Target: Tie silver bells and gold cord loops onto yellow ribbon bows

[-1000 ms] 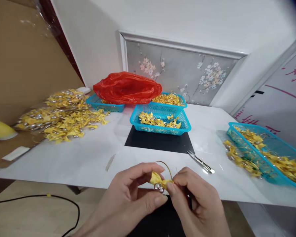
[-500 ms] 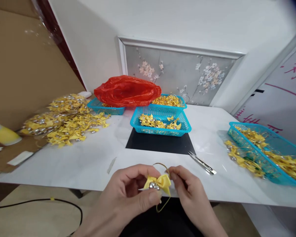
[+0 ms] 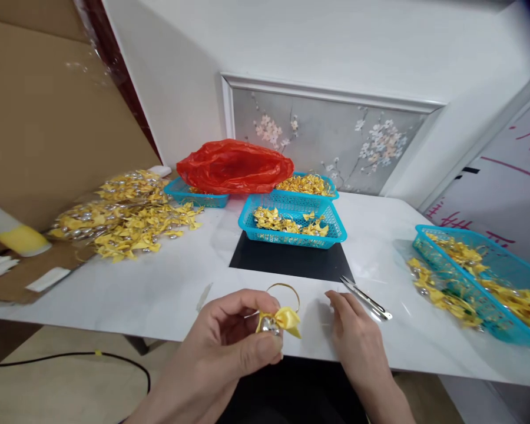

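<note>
My left hand (image 3: 229,347) pinches a yellow ribbon bow (image 3: 288,321) with silver bells (image 3: 270,325) between thumb and fingers, above the table's front edge. From the bow a thin gold cord loop (image 3: 291,288) stands up and curves to the right. My right hand (image 3: 357,333) is low over the tabletop, apart from the bow, its fingers loosely stretched forward with nothing visible in them. Just beyond its fingertips, to the right, lies a pair of metal thread snips (image 3: 365,297), blades pointing away to the left.
A blue basket (image 3: 291,238) of bows rests on a black mat (image 3: 287,262). Behind it are a red plastic bag (image 3: 234,168) and more baskets. Bagged bows (image 3: 132,218) are heaped at left; another blue basket (image 3: 450,277) stands at right, with bows beside it.
My right hand has let go of the cord and moved right, towards the snips. My left hand keeps the bow, now turned slightly. The whole view has shifted a little.
</note>
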The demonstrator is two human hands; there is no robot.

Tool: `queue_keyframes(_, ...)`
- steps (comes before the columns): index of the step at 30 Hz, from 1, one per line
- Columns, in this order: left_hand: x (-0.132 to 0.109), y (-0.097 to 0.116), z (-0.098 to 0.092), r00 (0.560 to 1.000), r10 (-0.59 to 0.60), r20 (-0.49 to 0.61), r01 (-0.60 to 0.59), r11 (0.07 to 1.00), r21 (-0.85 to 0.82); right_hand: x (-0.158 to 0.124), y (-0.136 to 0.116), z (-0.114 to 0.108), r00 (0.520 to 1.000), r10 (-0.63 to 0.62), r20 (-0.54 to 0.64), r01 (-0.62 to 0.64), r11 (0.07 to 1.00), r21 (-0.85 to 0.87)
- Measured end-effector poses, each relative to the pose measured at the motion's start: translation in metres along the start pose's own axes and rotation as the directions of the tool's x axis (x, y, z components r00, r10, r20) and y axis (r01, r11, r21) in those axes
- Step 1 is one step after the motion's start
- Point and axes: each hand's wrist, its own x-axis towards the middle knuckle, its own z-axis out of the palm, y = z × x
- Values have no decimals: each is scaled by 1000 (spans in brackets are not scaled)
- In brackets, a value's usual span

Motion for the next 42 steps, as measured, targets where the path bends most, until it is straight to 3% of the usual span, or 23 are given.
queue_keyframes(6,1,-3,-1,1000,18,6,-18,1000,-22,5,-6,-10,999,6,37,-9,998,67)
queue_keyframes(11,2,-4,1,997,-2,76,3,1000,-10,18,-34,-37,988,-41,147,-1,960,280)
queue_keyframes(13,4,-4,0,997,-19,74,19,1000,5,22,-48,-46,975,-52,214,-58,879,474)
queue_keyframes(16,8,-4,-2,986,-84,146,89,995,-32,29,-63,-50,970,-60,237,-135,677,724)
queue_keyframes(19,13,-3,-5,950,-149,273,181,978,-99,37,-70,-47,979,-145,143,-29,594,804)
queue_keyframes(22,17,-6,-8,922,-198,332,260,954,-152,47,-73,-46,954,-278,113,60,546,835)
queue_keyframes(27,20,-10,-8,894,-262,365,307,949,-72,61,-77,-55,935,-336,115,105,571,814)
queue_keyframes(31,18,-8,-5,953,-93,289,66,993,102,64,-78,-63,945,-317,85,135,611,780)
queue_keyframes(33,16,-6,-1,960,-38,279,-7,988,157,64,-78,-62,964,-261,48,122,597,793)
queue_keyframes(38,17,-8,13,932,-79,354,67,997,45,58,-81,-46,994,-63,-86,107,580,808)
queue_keyframes(42,23,-9,18,950,-13,311,6,1000,23,53,-82,-39,995,-37,-90,94,625,775)
